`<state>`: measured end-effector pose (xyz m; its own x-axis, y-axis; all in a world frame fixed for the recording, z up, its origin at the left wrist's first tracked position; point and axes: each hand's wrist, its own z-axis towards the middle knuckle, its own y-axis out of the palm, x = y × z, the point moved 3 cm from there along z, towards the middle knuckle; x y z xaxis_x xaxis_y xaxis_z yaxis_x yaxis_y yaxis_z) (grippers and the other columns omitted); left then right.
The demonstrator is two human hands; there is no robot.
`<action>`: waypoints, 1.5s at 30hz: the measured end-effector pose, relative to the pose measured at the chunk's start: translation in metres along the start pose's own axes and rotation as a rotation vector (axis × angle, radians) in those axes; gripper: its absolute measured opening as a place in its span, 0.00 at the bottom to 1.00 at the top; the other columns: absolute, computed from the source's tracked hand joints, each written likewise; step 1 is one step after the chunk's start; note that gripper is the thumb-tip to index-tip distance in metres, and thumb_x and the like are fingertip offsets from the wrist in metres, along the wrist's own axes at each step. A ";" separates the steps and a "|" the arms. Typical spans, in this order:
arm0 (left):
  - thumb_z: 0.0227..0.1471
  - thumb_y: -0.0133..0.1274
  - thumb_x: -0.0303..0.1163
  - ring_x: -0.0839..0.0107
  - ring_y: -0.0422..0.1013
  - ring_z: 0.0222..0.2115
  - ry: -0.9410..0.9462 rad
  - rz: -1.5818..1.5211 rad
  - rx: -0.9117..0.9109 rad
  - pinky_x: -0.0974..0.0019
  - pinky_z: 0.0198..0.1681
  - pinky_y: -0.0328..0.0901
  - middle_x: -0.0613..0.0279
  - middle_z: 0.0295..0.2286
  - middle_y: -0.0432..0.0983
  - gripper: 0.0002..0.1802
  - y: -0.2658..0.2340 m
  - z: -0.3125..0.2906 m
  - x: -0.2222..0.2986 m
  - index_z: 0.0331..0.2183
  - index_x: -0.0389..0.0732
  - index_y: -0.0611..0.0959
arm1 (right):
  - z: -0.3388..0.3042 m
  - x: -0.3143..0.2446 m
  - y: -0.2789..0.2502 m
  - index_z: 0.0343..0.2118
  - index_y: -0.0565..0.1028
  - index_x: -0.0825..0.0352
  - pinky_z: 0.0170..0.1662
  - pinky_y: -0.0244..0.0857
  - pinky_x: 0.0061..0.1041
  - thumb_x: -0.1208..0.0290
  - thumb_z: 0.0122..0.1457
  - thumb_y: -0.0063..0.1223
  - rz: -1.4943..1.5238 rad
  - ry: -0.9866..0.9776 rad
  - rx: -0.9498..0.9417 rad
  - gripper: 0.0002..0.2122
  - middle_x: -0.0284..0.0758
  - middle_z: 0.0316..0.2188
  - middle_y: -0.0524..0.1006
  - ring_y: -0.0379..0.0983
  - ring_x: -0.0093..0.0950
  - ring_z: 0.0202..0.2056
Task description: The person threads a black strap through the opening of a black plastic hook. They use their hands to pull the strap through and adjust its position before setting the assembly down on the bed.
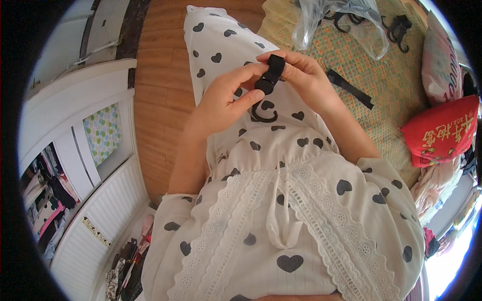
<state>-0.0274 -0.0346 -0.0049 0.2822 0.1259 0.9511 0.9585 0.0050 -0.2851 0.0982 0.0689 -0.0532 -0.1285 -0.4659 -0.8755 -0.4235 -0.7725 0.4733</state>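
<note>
Brown plank floor: left of both hands.
Left hand: thumb and fingers closed on a black plastic hook, between both hands.
Right hand: fingertips pinching its black strap.
Flat black strip: just right of this hand.

Blk hook piece w/ strap up top, rnd mid part, curved hook below; held btwn hands.

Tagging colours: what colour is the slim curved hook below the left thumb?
Black: the slim curved hook shows best in the head view.
</note>
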 end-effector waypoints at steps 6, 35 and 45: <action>0.48 0.52 0.21 0.78 0.69 0.30 -0.065 -0.287 0.059 0.75 0.33 0.66 0.64 0.31 0.72 0.19 0.009 0.004 0.000 0.43 0.37 0.67 | -0.001 0.001 0.001 0.45 0.73 0.69 0.37 0.63 0.21 0.71 0.60 0.43 0.252 0.106 0.027 0.13 0.30 0.32 0.75 0.68 0.19 0.33; 0.45 0.53 0.19 0.80 0.68 0.27 -0.097 -0.283 0.035 0.76 0.34 0.63 0.67 0.28 0.69 0.22 -0.003 -0.008 -0.004 0.43 0.37 0.66 | 0.005 -0.033 0.014 0.38 0.77 0.62 0.24 0.64 0.27 0.82 0.37 0.54 -1.169 -0.742 0.225 0.19 0.33 0.19 0.70 0.68 0.29 0.20; 0.43 0.55 0.20 0.78 0.69 0.30 -0.184 -0.357 0.013 0.73 0.34 0.63 0.67 0.30 0.72 0.22 -0.002 -0.010 -0.008 0.43 0.36 0.68 | 0.002 -0.030 0.018 0.38 0.75 0.62 0.25 0.61 0.25 0.76 0.35 0.54 -1.365 -0.902 0.064 0.20 0.27 0.18 0.66 0.66 0.26 0.20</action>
<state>-0.0307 -0.0453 -0.0104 -0.0814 0.2900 0.9536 0.9940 0.0931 0.0566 0.0929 0.0695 -0.0186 -0.0916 0.9126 -0.3984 -0.6872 -0.3475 -0.6379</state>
